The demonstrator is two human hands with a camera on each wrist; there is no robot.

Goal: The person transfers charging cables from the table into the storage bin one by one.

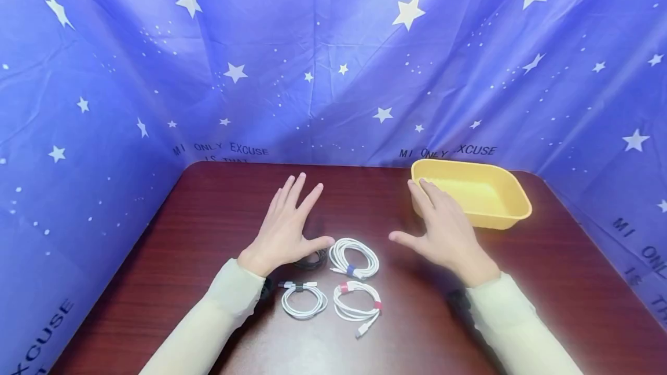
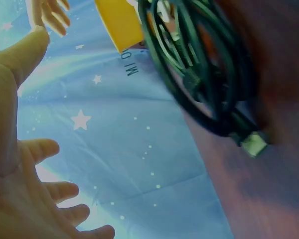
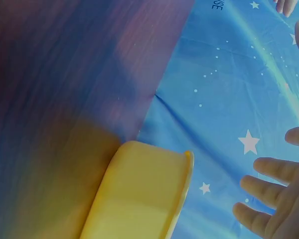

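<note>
fingers (image 1: 296, 191) spread wide on both hands, thumbs held out, nothing pinched. left hand (image 1: 283, 230) hovers over the worktop (image 1: 208, 207), partly hiding the black cable coil (image 1: 312, 260) from my head view; the left wrist view shows a gap between hand and coil. right hand (image 1: 449, 233) hangs by the near left corner of the yellow bin (image 1: 492, 220), its fingertips clear of the bin in the right wrist view.

cables sit loosely in a square between the hands: black coil far left, white coil with the blue tie (image 1: 355, 257) beside it, white coil with the dark tie (image 1: 304, 302) near left, white coil with the red ties (image 1: 358, 304) near right, its plug towards me. bin stands at far right.

step, as i judge it: hands poised, handling not begun, all four coils on the worktop. next move, i reckon, calls for lowering one hand to a coil and closing on the bundle beside its tie; a loose plug end could drag or catch a neighbour.
</note>
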